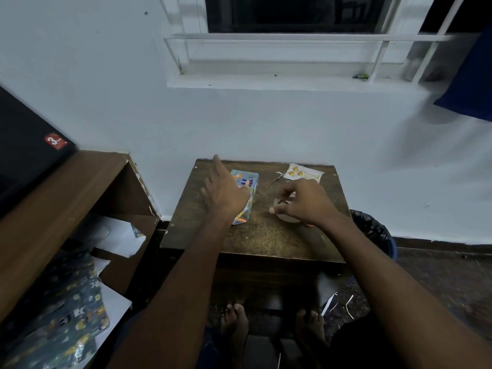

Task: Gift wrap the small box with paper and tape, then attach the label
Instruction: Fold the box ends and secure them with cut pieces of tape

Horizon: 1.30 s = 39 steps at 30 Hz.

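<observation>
A small box wrapped in shiny patterned paper (246, 186) lies on the brown table (266, 235). My left hand (225, 191) hovers over the box's left side, fingers stretched out toward the wall and holding nothing. My right hand (302, 202) grips a roll of clear tape (286, 215) on the table just right of the box, the fingers curled over the roll and hiding most of it. A white label with gold ornaments (303, 173) lies flat at the table's far right corner. A thin scrap (275, 178) lies beside it.
A wooden shelf unit (80, 187) stands to the left, with a dark screen on top. Spare wrapping paper (61, 323) lies at lower left. A bin with a black liner (375, 233) sits right of the table. My bare feet (235, 323) are under the table's near edge.
</observation>
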{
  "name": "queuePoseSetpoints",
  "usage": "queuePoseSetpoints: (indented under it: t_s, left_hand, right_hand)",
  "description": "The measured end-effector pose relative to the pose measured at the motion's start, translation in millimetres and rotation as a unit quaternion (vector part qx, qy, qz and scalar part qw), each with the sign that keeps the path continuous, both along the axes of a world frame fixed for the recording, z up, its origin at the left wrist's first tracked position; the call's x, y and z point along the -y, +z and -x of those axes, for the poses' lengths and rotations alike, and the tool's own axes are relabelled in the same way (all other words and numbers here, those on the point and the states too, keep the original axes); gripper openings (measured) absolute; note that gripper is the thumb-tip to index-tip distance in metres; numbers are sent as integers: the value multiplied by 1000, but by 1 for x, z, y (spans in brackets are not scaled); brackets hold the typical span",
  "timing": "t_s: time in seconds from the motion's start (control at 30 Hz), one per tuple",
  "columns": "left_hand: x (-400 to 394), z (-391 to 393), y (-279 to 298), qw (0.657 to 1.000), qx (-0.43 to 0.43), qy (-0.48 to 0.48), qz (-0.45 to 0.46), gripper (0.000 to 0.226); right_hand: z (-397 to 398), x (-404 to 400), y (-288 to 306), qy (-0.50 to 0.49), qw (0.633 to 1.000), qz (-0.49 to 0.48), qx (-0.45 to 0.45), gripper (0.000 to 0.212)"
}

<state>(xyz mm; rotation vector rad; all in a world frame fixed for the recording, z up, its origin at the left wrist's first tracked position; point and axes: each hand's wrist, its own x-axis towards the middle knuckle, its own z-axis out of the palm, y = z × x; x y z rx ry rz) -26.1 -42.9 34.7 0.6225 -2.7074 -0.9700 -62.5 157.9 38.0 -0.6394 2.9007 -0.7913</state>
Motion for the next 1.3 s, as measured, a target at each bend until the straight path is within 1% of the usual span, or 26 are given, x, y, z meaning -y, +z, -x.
queuePoseSetpoints:
  t_s: [0.03,0.07,0.13,0.2,0.3,0.37,0.43,0.5,0.57,0.63,0.7,0.73,0.8,0.83,0.9,0.93,1.03,1.07,1.1,1.17,1.2,1.23,1.3]
  left_hand:
    - [3,-2,-1,999,29,18,-19,108]
    - [5,-2,-4,997,53,29,-48,108]
    - [8,-2,-8,990,81,33,-110,104]
    - [6,-1,-9,985,82,29,-147,96]
    - [3,-1,-8,987,57,21,-148,86]
    - [2,-2,-6,991,29,22,-127,81]
    - [3,-4,-1,993,-16,25,-117,77]
    - [0,-9,7,991,-71,10,-113,73]
    - [-2,-14,11,990,-114,-26,-74,68]
    - [-3,-18,14,988,-132,-75,-29,67]
    - [-1,-20,14,980,-138,-140,-17,79]
    - [1,-20,14,974,-141,-172,-29,88]
    - [4,-19,13,966,-141,-209,-63,104]
    - [6,-17,11,964,-140,-214,-72,110]
    - [9,-13,6,963,-147,-211,-84,117]
    - [11,-11,4,962,-148,-208,-101,118]
    - [16,-6,0,956,-138,-206,-157,119]
    - [16,-5,0,953,-135,-207,-175,119]
    - [17,-5,0,950,-135,-208,-191,119]
    - [16,-3,0,945,-137,-211,-209,117]
    - [16,-3,-1,944,-138,-212,-213,116]
    - [16,-3,-1,943,-139,-212,-215,115]
    - [16,-1,-3,944,-144,-207,-214,114]
  right_hand:
    - [-2,6,0,8,1000,15,0,30]
    - [-5,12,0,17,1000,22,2,36]
    - [-8,23,-3,31,999,10,9,60]
    - [-13,33,-8,41,999,18,27,73]
    - [-17,43,-14,51,993,85,58,75]
    - [-16,45,-13,28,989,132,53,77]
    - [-13,43,-11,5,979,201,48,67]
    - [-10,41,-6,-3,962,266,66,53]
    - [-11,40,-1,-18,929,346,128,43]
    - [-13,38,6,-36,890,415,185,32]
    - [-12,36,9,-57,862,453,219,22]
    - [-11,35,9,-69,850,465,235,20]
    - [-7,32,10,-98,831,481,263,23]
    - [-5,31,10,-104,827,482,271,25]
    - [-5,29,12,-97,833,473,269,29]
    - [-6,28,13,-89,845,459,259,29]
    - [-9,25,16,-67,898,391,189,25]
    - [-8,26,15,-59,906,381,173,22]
    - [-8,26,13,-45,911,377,160,27]
    - [-6,29,8,-19,922,372,109,44]
    - [-4,30,6,-5,925,372,80,47]
    - [-5,32,7,8,924,379,59,47]
    - [-6,34,10,19,917,397,43,40]
